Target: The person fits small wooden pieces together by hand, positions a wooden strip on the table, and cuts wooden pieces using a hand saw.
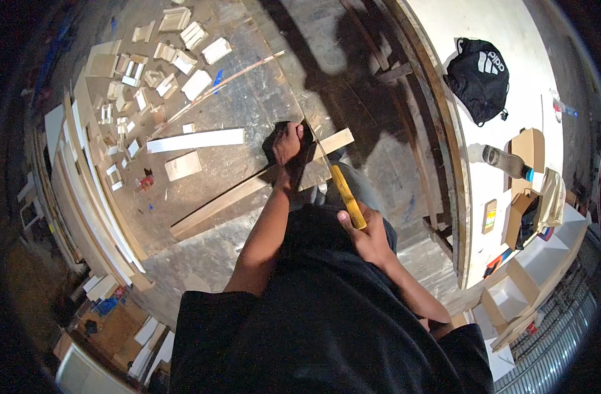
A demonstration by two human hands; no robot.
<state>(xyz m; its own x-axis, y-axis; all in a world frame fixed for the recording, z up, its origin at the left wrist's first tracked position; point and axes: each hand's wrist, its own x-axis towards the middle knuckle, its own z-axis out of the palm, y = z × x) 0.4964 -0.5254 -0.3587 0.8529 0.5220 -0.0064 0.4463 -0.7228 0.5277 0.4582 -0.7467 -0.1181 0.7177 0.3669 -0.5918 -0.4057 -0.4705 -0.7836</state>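
My right hand is wrapped round the yellow handle of a handsaw, close in front of my body. The saw's thin blade points away from me and crosses a long wooden board near its far right end. My left hand is closed, with its fingers curled, just left of the blade and above the board. Dark shadow hides what it grips or presses on. The board slants from lower left to upper right, and my knee partly shows under its right end.
Several small wooden pieces lie scattered on the floor at upper left. A white strip and a short wooden block lie nearer. Long panels line the left. On the right, a white table bears a black drawstring bag and a bottle.
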